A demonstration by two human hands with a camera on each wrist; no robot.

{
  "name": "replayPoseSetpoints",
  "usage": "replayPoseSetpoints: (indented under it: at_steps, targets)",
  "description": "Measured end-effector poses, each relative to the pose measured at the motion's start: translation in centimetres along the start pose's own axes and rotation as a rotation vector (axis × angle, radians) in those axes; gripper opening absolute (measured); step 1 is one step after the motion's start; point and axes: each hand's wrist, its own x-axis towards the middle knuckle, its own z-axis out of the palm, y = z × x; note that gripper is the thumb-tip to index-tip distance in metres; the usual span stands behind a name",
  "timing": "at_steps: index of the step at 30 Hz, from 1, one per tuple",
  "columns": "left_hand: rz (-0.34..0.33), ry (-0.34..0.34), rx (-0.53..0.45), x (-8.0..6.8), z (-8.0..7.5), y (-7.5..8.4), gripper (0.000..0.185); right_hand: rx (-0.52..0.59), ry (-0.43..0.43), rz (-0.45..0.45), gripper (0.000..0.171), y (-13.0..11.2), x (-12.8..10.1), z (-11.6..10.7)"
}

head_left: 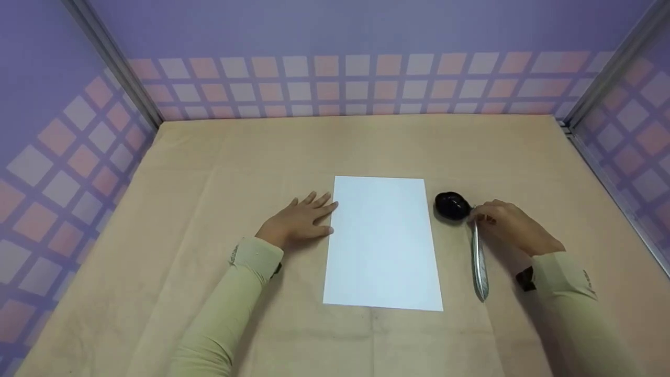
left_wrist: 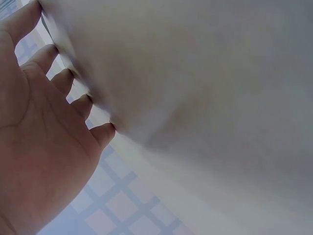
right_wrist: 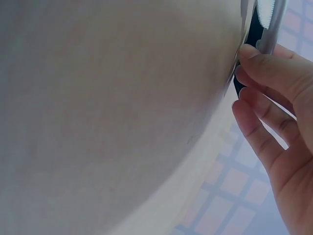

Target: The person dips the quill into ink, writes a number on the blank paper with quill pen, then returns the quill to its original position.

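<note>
A white sheet of paper (head_left: 382, 243) lies flat on the cloth-covered table. My left hand (head_left: 299, 220) rests at its left side with fingers spread, thumb and forefinger tips right at the edge. In the left wrist view the fingertips (left_wrist: 106, 131) touch down on the surface. To the right of the sheet my right hand (head_left: 505, 222) pinches a black-and-silver object between thumb and fingers. Its shiny black rounded part (head_left: 451, 206) lies left of the fingertips; a long silver, leaf-shaped part (head_left: 480, 269) points toward me. The fingers hide where these parts meet.
A beige cloth (head_left: 251, 167) with fold lines covers the table. Purple walls with pink and white checks (head_left: 327, 65) enclose it at the back and both sides, with metal posts (head_left: 112, 57) at the corners.
</note>
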Motion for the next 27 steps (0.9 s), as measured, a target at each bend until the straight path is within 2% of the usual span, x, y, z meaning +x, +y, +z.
replayPoseSetpoints:
  at_steps: [6, 15, 20, 27]
  targets:
    - [-0.010, -0.008, -0.007, -0.05, -0.05, 0.11, 0.068, 0.027, 0.007, -0.011, 0.030, 0.35, -0.01, 0.06]
    - [-0.025, -0.011, 0.005, 0.27, 0.15, 0.02, 0.067, -0.033, 0.054, 0.011, 0.027, 0.36, -0.12, 0.03]
    - [-0.026, -0.013, 0.011, 0.44, 0.21, -0.05, 0.068, -0.023, 0.053, 0.025, 0.027, 0.35, -0.17, -0.05]
    - [-0.021, -0.011, 0.011, 0.41, 0.26, -0.17, 0.068, -0.007, 0.084, -0.107, 0.035, 0.65, -0.16, -0.08]
